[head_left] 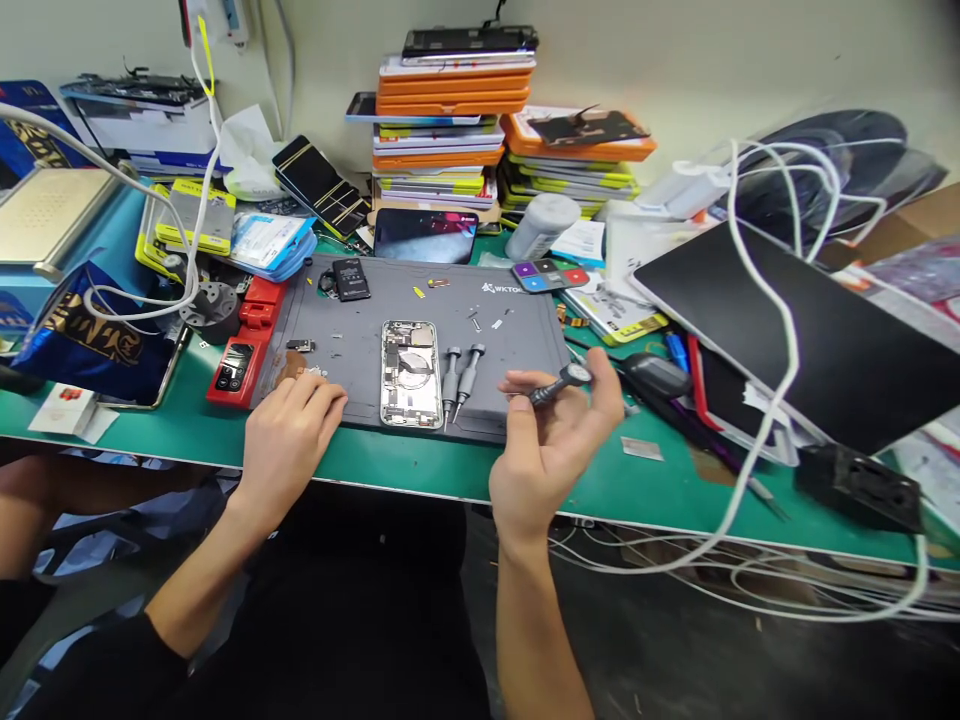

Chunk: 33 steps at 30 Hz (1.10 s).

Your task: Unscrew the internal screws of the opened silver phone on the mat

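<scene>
An opened phone [390,400] lies on the grey work mat [356,385], its inner parts exposed. Two grey screwdrivers [469,374] rest side by side just right of it. My right hand [551,450], palm up, holds a third, dark screwdriver [551,390] between thumb and fingers above the mat's right front corner. My left hand [289,425] rests at the mat's left front edge with its fingers curled together beside small metal pieces [315,372]. Whatever it may hold is hidden. A small dark module [301,345] sits just beyond it.
A black battery [352,280] and tiny parts lie on the mat. A red device [238,372] stands at its left. Behind are stacked orange boxes [450,95] and a dark-screened phone [425,236]. White cable [784,330] loops at right by a power strip [859,488]. Another person's leg [56,490] shows left.
</scene>
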Tool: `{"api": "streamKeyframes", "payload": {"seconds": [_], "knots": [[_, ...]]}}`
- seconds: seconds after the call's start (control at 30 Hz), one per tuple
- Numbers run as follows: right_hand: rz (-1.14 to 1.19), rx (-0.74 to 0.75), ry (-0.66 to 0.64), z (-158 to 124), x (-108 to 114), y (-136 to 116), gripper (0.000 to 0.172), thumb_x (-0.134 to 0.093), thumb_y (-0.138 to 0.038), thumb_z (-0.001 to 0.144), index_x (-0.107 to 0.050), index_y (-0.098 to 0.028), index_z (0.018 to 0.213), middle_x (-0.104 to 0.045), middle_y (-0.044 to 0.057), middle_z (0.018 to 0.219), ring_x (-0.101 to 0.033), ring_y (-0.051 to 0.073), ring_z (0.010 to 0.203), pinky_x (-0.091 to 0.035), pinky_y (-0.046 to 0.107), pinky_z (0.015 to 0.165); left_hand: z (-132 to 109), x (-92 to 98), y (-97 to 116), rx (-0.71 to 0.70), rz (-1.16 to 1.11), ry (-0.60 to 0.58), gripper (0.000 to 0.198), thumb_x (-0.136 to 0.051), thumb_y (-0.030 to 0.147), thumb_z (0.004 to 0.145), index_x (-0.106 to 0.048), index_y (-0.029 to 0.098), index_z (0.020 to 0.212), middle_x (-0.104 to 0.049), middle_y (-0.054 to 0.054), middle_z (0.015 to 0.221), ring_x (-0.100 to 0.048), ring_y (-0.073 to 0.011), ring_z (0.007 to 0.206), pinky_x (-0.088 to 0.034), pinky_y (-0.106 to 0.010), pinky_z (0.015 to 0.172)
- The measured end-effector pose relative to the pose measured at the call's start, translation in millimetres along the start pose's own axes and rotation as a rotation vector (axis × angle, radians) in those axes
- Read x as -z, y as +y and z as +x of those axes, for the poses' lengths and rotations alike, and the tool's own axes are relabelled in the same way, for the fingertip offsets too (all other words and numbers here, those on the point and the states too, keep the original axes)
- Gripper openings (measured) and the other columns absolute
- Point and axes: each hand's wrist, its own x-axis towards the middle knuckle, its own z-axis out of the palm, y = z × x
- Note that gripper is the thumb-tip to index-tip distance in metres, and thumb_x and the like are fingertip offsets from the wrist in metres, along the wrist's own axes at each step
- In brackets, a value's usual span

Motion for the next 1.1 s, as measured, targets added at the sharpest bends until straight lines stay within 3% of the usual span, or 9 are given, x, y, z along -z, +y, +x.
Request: {"api": "streamKeyframes", "payload": {"seconds": [0.1,0.37,0.53,0.67,0.73,0.8,0.9,0.97,1.1], "knots": [[-0.092,0.053,0.002,-1.2,0.4,-1.7,0.064,-0.054,-0.018,0.105,-0.037,-0.031,0.165,-0.072,0.010,0.116,-0.073,0.024,0.108,-0.060,0.054,0.102,-0.1,-3.0,-1.6,0.024,-0.040,0.001,0.010,-0.064,0.023,0.110,-0.071,0.019,0.104,-0.077,-0.006,0.102,-0.073,-0.0218,0.094,-0.052,-0.033,0.077],[-0.131,0.080,-0.058,-1.2,1.4,-3.3,0.057,-0.055,-0.020,0.105,-0.046,-0.032,0.160,-0.071,0.010,0.118,-0.074,0.024,0.111,-0.060,0.055,0.105,-0.7,-9.7,-3.6,0.065,-0.127,-0.015,0.010,-0.063,0.024,0.111,-0.072,0.019,0.110,-0.076,-0.005,0.103,-0.072,-0.0206,0.095,-0.054,-0.032,0.081],[-0.145,0.094,-0.020,-2.2,-0.3,-4.2,0.054,-0.056,-0.021,0.106,-0.047,-0.029,0.159,-0.071,0.011,0.119,-0.074,0.025,0.112,-0.059,0.056,0.106,-1.3,-11.3,-4.1,0.067,-0.172,0.025,0.012,-0.067,0.026,0.109,-0.078,0.021,0.109,-0.076,-0.004,0.101,-0.070,-0.0187,0.089,-0.053,-0.031,0.077],[-0.358,0.229,0.039,-6.1,0.5,-0.2,0.052,-0.058,-0.018,0.105,-0.050,-0.029,0.156,-0.072,0.013,0.131,-0.077,0.026,0.109,-0.059,0.058,0.106,-5.9,-12.1,-4.1,0.082,-0.174,0.058,0.015,-0.067,0.026,0.109,-0.081,0.022,0.113,-0.076,-0.004,0.101,-0.066,-0.0183,0.084,-0.053,-0.032,0.076],[-0.516,0.295,0.056,-6.5,3.9,3.7,0.053,-0.064,-0.018,0.102,-0.054,-0.027,0.153,-0.077,0.012,0.123,-0.076,0.029,0.108,-0.058,0.061,0.106,-8.3,-12.4,-3.6,0.092,-0.179,0.055,0.017,-0.066,0.026,0.109,-0.081,0.021,0.116,-0.075,-0.006,0.101,-0.066,-0.0189,0.086,-0.054,-0.032,0.077],[-0.585,0.294,0.063,-4.5,8.0,6.1,0.052,-0.070,-0.020,0.099,-0.057,-0.024,0.150,-0.080,0.012,0.114,-0.074,0.029,0.102,-0.062,0.057,0.096,-10.5,-12.9,-3.2,0.110,-0.206,0.050,0.018,-0.065,0.024,0.110,-0.081,0.020,0.118,-0.074,-0.006,0.101,-0.068,-0.0198,0.091,-0.056,-0.033,0.080],[-0.472,0.287,0.049,0.0,8.4,1.1,0.053,-0.074,-0.020,0.098,-0.055,-0.025,0.147,-0.078,0.008,0.109,-0.072,0.019,0.075,-0.059,0.035,0.065,-13.4,-14.1,-3.1,0.141,-0.268,0.057,0.021,-0.061,0.021,0.111,-0.080,0.022,0.121,-0.074,-0.007,0.103,-0.069,-0.0205,0.096,-0.058,-0.035,0.085],[-0.255,0.292,-0.026,0.7,1.3,-8.4,0.056,-0.072,-0.017,0.099,-0.050,-0.028,0.149,-0.075,0.007,0.111,-0.079,0.019,0.089,-0.061,0.031,0.066,-14.6,-14.9,-3.3,0.163,-0.299,0.068,0.023,-0.060,0.018,0.111,-0.079,0.022,0.122,-0.074,-0.007,0.104,-0.069,-0.0204,0.096,-0.058,-0.036,0.086],[0.043,0.096,-0.237,-8.4,-25.4,-26.6,0.052,-0.068,-0.018,0.103,-0.046,-0.030,0.148,-0.076,0.005,0.113,-0.082,0.020,0.103,-0.070,0.034,0.075,-14.8,-15.5,-3.3,0.185,-0.315,0.089,0.022,-0.061,0.017,0.110,-0.079,0.022,0.122,-0.074,-0.006,0.103,-0.069,-0.0201,0.095,-0.059,-0.036,0.085]]}}
